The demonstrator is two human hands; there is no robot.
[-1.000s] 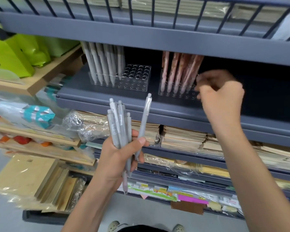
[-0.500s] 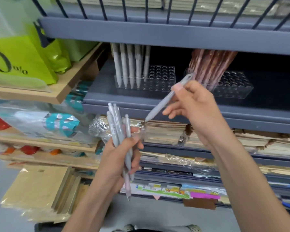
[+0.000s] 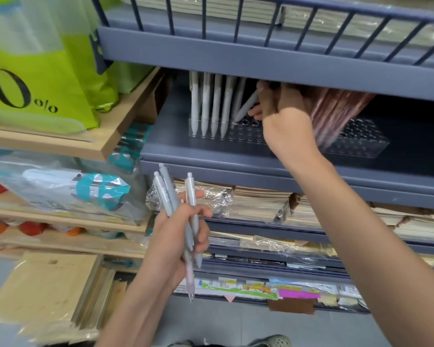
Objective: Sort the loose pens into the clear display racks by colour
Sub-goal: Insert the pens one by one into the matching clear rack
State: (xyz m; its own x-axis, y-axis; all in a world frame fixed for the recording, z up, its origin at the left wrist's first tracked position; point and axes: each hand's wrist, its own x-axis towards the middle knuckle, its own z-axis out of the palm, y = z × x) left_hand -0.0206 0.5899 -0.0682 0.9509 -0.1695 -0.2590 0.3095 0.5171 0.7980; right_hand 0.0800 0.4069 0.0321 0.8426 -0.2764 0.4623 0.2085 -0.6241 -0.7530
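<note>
— Where is the right hand point(image 3: 283, 116)?
— Up on the grey shelf point(image 3: 211, 159), reaching in under the shelf above. Its fingers are curled round the upper end of one grey pen point(image 3: 246, 107)

— How does that pen sit?
— Tilted, top leaning right towards the hand, tip down at the holes of the left rack point(image 3: 246, 139). Whether the tip is already inside a hole I cannot tell

— What is in that rack?
— A row of pale grey pens point(image 3: 206, 106) standing upright along its left end, tips down. The tilted pen is just to the right of them, and the holes further right are open

— And the other rack?
— The right rack point(image 3: 358, 144) stands further right on the same shelf, partly behind the wrist. Pink pens point(image 3: 336, 113) lean in its left part

— The left hand point(image 3: 181, 236)?
— Lower and nearer, in front of the shelves of wrapped paper goods. It is closed round a bundle of grey pens point(image 3: 171, 196), buttons up, tips poking out below the palm, thumb pressed across them

— Anything to the left?
— A bright green bag point(image 3: 35, 83) on a wooden shelf point(image 3: 105, 146)
</note>
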